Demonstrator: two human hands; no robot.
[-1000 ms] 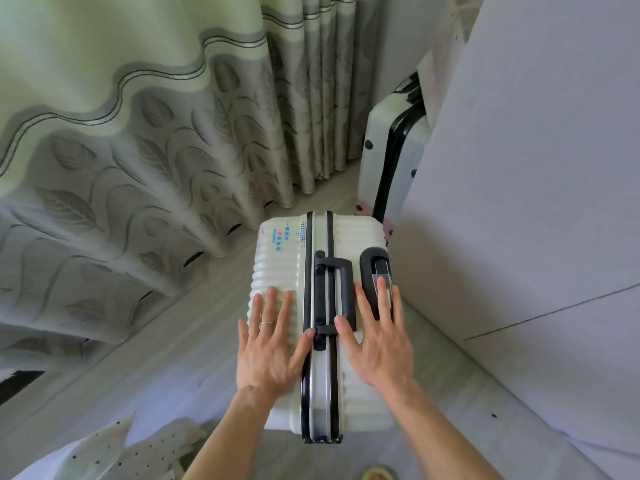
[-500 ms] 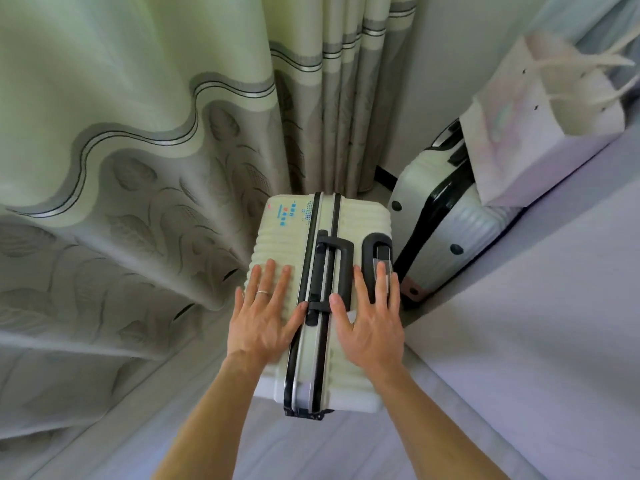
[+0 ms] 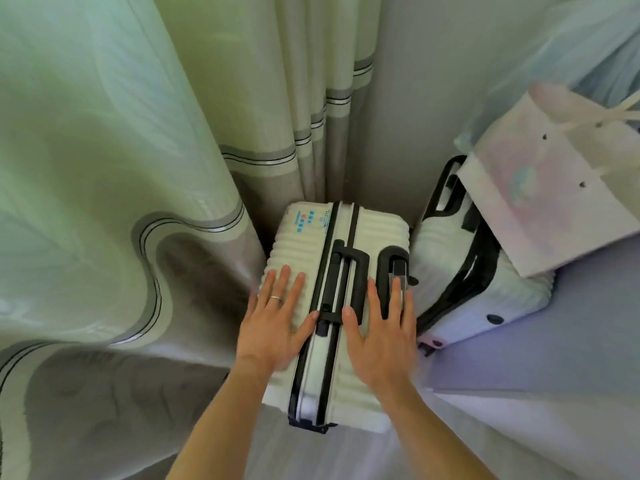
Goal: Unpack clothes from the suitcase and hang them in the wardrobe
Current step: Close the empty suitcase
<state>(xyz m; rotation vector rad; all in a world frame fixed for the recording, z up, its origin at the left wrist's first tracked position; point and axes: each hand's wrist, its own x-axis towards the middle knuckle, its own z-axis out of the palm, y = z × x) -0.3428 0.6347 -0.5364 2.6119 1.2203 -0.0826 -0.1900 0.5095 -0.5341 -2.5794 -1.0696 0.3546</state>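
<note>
A cream ribbed hard-shell suitcase (image 3: pixel 374 233) with black trim stands upright and closed in the middle of the view. My left hand (image 3: pixel 273 323) lies flat on its top, left of the black carry handle (image 3: pixel 349 282), fingers spread, a ring on one finger. My right hand (image 3: pixel 381 327) lies flat on the right side, its fingertips over the recessed pull handle (image 3: pixel 394 265). Neither hand grips anything. No clothes or wardrobe interior show.
A second white suitcase (image 3: pixel 460 292) with black trim leans at the right, with a white paper bag (image 3: pixel 540 202) resting on it. Pale green and grey curtains (image 3: pixel 104 202) hang close on the left. A pale flat panel (image 3: pixel 554 393) fills the lower right.
The cream suitcase has slid forward into the corner beside the curtain and the second suitcase, both hands staying flat on its top. The view has moved forward with it.
</note>
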